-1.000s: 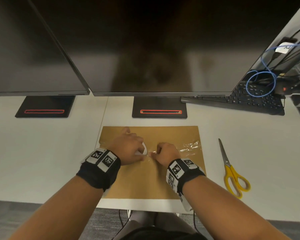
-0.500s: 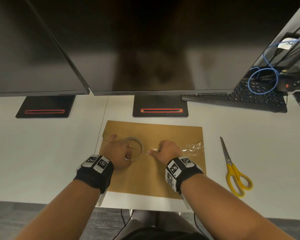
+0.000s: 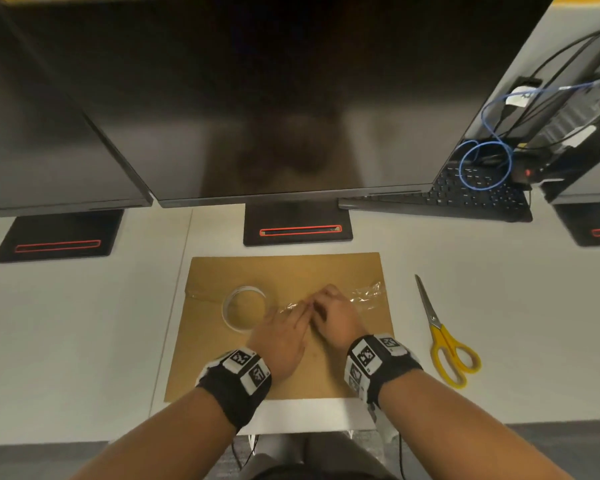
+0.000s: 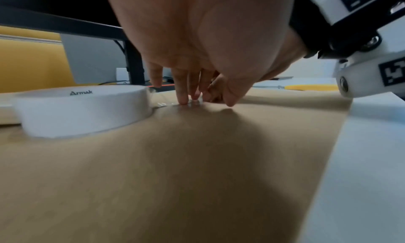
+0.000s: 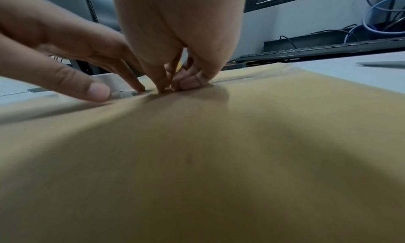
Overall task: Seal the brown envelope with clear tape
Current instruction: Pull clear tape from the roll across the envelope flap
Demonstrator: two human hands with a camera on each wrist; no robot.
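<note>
A brown envelope (image 3: 284,271) lies flat on the white desk. A clear tape strip (image 3: 364,296) runs across its flap seam, crinkled at the right end. The white tape roll (image 3: 246,289) lies flat on the envelope's left part, with no hand on it; the left wrist view shows the roll (image 4: 83,111) close up. My left hand (image 3: 300,308) presses the strip with straight fingers just right of the roll. My right hand (image 3: 321,301) sits against it, fingers curled, its thumb and fingertips (image 5: 188,84) bunched on the strip. The strip under both hands is hidden.
Yellow-handled scissors (image 3: 447,348) lie right of the envelope. A monitor stand (image 3: 297,226) sits just behind it, under dark monitors. A black keyboard (image 3: 465,199) with blue cable is at the back right. The desk's front edge is close below the envelope.
My left hand let go of the tape roll, which now lies flat on the envelope. That hand moved right to the right hand and presses the strip. The right hand has stayed put.
</note>
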